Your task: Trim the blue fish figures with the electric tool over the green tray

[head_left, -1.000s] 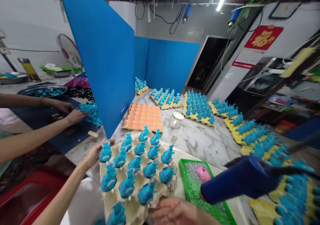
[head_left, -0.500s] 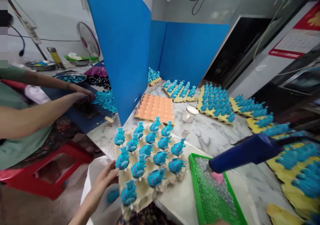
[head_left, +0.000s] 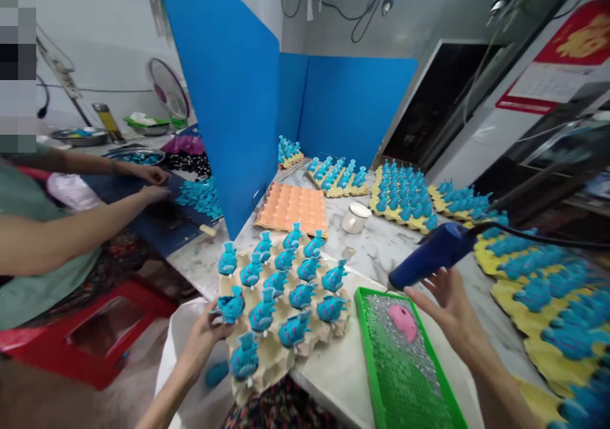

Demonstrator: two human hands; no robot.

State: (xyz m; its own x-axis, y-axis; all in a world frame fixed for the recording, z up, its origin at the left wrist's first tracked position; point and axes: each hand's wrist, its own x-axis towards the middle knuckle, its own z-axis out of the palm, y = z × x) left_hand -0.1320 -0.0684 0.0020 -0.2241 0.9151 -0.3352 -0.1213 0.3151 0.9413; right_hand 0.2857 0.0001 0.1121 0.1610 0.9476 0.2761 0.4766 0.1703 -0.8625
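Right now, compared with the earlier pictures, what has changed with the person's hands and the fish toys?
The left hand has moved up and taken hold of a blue fish toy at the edge of the paper egg tray, tipping it sideways. The right hand has come up, open, under the blue heat gun. The other toys and the green mesh tray stayed in place.

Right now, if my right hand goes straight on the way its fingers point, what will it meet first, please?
Your right hand would probably meet the blue heat gun first, just ahead of its fingers. Depth is unclear, so the hand might pass under it, above the pink pad.
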